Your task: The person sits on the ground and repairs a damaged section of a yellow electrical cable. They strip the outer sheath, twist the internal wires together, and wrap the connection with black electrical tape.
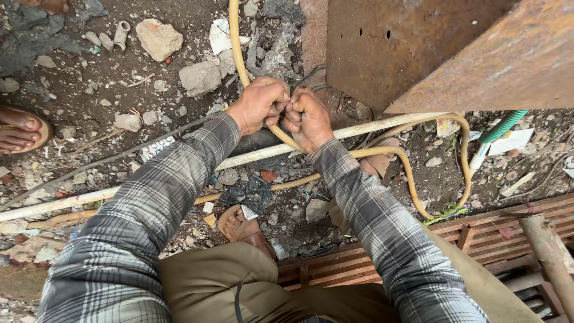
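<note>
Both hands sit close together, knuckles nearly touching, in the upper middle of the dirt ground. Left hand (258, 103) is fisted round a yellow flexible rubber hose (412, 179); right hand (308, 118) is clamped on the same hose just beside it, w/ thin dark wire strands (302, 81) poking up between the two fists. Looks like a twist-or-tie step: hose being bound or cinched w/ the wire, both fists pulling against each other. Can't tell if the wire is already wrapped, since the fingers hide it.

From the fists the hose runs up to the top edge of the ground, and the other way it drops past the right wrist, then loops wide toward the right side before curling back. It crosses over a long off-white rigid pipe (382, 124) lying diagonally from the left edge, under the hands, toward the right. A rusty brown steel beam (472, 66) fills the upper right corner, just behind the hands.

Judgement: next move likely needs a firm, even pull w/ steady grip on both sides, so the hose doesn't slip or kink, plus care w/ sharp wire ends near the fingers.

Rubble around: pale broken stone chunk (158, 37) near the top left, rust-red metal grating (478, 233) at the bottom right, another person's sandalled foot (18, 128) at the left edge.
</note>
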`<move>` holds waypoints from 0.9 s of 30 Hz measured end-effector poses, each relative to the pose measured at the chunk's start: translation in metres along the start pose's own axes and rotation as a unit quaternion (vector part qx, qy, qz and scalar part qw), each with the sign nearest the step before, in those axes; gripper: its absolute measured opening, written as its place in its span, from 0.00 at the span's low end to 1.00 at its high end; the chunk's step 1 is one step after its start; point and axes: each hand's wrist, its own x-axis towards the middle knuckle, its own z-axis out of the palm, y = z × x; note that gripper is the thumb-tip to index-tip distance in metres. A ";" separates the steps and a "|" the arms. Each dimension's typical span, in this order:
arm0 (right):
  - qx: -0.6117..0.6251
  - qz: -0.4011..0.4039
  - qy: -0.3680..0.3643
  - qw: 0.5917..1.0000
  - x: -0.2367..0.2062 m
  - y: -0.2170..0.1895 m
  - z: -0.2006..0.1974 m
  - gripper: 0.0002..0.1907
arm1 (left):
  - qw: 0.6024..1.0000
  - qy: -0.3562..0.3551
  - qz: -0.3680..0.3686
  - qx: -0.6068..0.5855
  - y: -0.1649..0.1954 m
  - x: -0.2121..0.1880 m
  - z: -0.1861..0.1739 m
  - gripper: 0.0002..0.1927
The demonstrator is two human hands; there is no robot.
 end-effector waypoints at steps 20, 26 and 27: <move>-0.165 -0.129 0.151 0.966 -0.058 0.021 0.019 0.10 | 0.974 -0.065 -0.017 0.217 -0.012 0.011 0.014 0.13; -0.325 -0.187 0.093 0.922 -0.065 0.018 0.013 0.11 | 0.963 -0.051 -0.023 0.265 -0.010 0.010 0.015 0.14; -0.331 -0.182 0.087 0.922 -0.068 0.020 0.016 0.11 | 0.960 -0.052 -0.023 0.274 -0.009 0.009 0.015 0.14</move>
